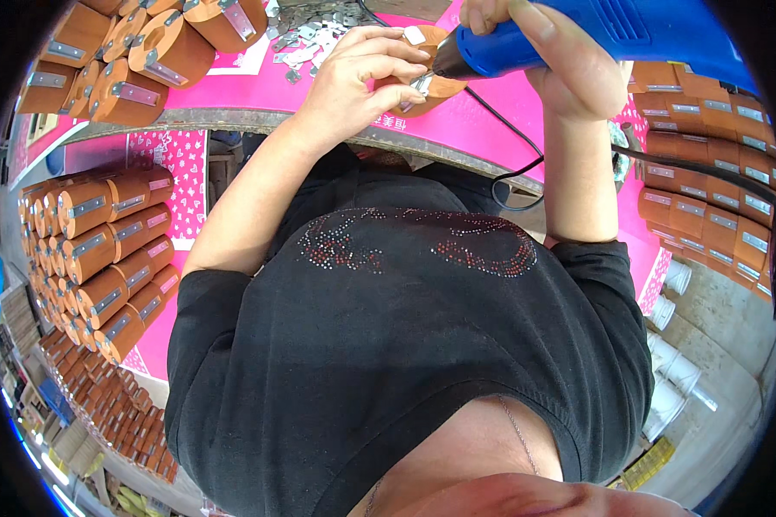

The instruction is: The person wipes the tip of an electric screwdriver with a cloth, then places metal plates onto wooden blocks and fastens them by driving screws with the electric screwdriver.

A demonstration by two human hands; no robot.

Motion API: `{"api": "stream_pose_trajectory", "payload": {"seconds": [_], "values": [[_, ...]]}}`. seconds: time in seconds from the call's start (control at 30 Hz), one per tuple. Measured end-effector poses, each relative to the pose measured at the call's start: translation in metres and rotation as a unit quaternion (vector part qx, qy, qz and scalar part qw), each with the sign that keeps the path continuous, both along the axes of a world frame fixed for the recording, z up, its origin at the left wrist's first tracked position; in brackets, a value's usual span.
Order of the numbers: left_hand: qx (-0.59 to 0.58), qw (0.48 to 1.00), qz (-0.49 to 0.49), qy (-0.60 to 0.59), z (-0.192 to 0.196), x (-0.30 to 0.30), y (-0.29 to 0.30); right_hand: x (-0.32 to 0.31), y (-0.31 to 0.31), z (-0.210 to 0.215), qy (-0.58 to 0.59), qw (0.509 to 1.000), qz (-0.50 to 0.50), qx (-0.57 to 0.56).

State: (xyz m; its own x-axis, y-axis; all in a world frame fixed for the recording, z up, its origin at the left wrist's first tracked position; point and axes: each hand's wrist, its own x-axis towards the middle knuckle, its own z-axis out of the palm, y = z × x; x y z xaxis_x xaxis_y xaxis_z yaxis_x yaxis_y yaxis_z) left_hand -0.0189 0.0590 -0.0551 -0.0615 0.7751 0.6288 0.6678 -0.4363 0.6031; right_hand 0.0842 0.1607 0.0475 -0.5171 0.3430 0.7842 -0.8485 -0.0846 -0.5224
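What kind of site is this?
Probably a manufacturing or assembly workshop: stacked brown cylindrical pieces with silvery metal plates, a scatter of flat metal parts on the pink-covered bench, and a blue handheld power tool in the right hand.

Power tool (638, 30) right of workpiece (445, 88), plates (309, 41) left; stacks (89, 211) both sides.

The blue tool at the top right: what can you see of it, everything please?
The blue tool has a smooth casing that looks like plastic, with slots in its side and a dark nose. It lies slanted across the top right, partly out of the picture. The right hand holds its front part; the nose points left at the brown round piece by the left hand; whether they touch is unclear. Whether it is running cannot be told.
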Motion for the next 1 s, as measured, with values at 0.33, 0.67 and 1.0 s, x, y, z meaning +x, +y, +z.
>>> {"api": "stream_pose_trajectory", "payload": {"seconds": [0.33,0.67,1.0], "values": [[0.005,1.0,-0.021,0.02,0.001,-0.004,0.001,0.031,-0.018,0.027,-0.237,0.955,-0.169,0.064],[-0.009,0.995,0.093,0.046,-0.001,0.03,0.0,0.097,0.044,0.023,-0.075,0.986,-0.143,0.032],[-0.186,0.981,-0.052,-0.008,0.029,0.005,0.001,0.152,0.043,0.046,-0.002,0.967,-0.249,0.052]]}}
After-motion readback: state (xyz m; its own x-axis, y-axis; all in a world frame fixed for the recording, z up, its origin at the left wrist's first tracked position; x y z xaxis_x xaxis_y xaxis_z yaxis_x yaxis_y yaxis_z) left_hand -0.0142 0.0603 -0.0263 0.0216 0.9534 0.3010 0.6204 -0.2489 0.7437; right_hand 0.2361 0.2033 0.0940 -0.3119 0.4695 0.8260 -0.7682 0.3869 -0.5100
